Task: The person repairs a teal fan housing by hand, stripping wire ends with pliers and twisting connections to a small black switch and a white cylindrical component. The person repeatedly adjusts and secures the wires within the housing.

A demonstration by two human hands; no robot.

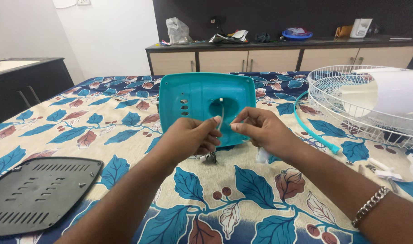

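Note:
A teal plastic fan base cover [195,97] stands tilted on the leaf-patterned bedsheet, its inner side toward me, with a round hole in its middle. A thin white wire [222,114] runs from that hole down to my hands. My left hand [188,138] pinches the wire at its thumb and forefinger, and a small metal part [208,157] hangs below it. My right hand [260,129] pinches the same wire from the right side, fingertips almost touching the left. A silver bracelet sits on my right wrist.
A black vented base plate [37,194] lies at the near left. A white wire fan guard [351,106] with white blades rests at the right, with a teal rim strip [312,131] beside it. Small white parts [387,174] lie near right. A cluttered sideboard [283,49] stands behind.

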